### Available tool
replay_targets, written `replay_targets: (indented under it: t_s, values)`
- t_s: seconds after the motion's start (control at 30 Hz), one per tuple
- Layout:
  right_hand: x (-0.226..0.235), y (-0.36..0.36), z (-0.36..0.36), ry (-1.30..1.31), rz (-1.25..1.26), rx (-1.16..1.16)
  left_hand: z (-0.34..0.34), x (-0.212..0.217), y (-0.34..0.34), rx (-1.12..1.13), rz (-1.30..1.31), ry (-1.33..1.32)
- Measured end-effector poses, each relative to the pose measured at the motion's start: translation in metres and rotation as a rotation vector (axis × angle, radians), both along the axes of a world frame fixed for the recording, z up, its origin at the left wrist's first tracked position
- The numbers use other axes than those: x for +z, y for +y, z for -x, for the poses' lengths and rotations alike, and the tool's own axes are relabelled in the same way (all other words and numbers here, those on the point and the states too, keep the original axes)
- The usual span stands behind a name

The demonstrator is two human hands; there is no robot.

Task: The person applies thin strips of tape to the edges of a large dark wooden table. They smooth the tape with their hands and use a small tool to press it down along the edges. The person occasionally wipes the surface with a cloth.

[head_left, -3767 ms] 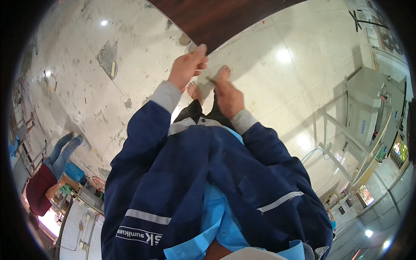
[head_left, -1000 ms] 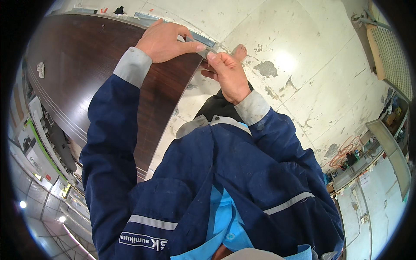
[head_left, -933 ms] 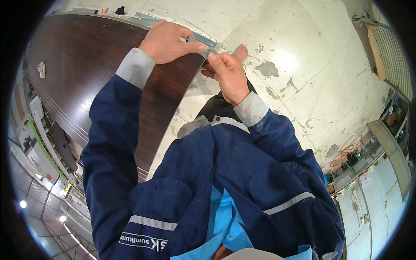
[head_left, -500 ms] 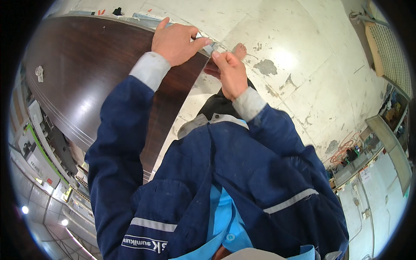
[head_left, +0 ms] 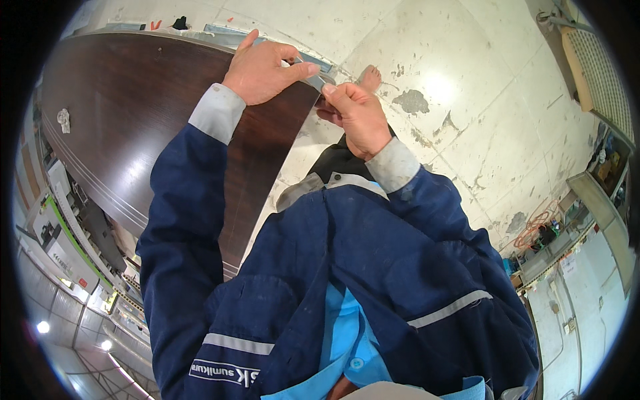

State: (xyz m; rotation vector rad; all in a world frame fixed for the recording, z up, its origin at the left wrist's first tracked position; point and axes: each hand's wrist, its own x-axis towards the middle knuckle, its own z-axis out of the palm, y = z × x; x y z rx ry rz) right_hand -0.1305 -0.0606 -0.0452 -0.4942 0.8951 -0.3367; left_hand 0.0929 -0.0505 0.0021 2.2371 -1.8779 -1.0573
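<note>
A large dark brown wood-grain panel (head_left: 167,100) lies to my left, with its far right corner near my hands. Over that corner, my left hand (head_left: 261,70) is closed, thumb and index finger pinching a thin silvery-grey strip (head_left: 313,81); its little-finger side rests at the panel's surface. The strip runs on to my right hand (head_left: 360,120), whose thumb and forefinger pinch its other end just off the panel's edge. The strip's ends are covered by fingers, and I cannot make out its material.
A crumpled whitish scrap (head_left: 64,121) lies on the panel's left part. Beyond the corner, a bare foot (head_left: 371,79) stands on the pale, chipped floor (head_left: 467,120). A mesh-covered frame (head_left: 597,77) is at the far right, with coiled orange hose (head_left: 535,230) at the lower right.
My left hand has shifted slightly left and down, and my right hand slightly right and down. More of the strip shows between them, and both keep their pinch.
</note>
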Motion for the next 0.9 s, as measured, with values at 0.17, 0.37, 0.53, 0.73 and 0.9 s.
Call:
replay_targets:
  t_s: [0.17,0.37,0.53,0.73,0.9]
  values:
    - [0.001,0.0,-0.003,0.104,0.024,-0.03,0.008,0.003,-0.007,-0.01,-0.084,-0.11]
    - [-0.001,0.001,-0.006,0.077,-0.004,-0.022,0.01,0.0,-0.004,0.028,0.004,-0.08]
    - [-0.005,0.007,-0.007,0.166,0.148,0.019,0.0,0.001,-0.002,-0.012,0.002,-0.012]
    - [-0.012,0.008,-0.008,0.148,0.243,-0.016,0.012,-0.002,-0.007,-0.009,-0.026,-0.207]
    - [-0.015,0.011,-0.006,0.096,0.191,0.022,0.004,-0.002,-0.001,-0.005,0.005,-0.06]
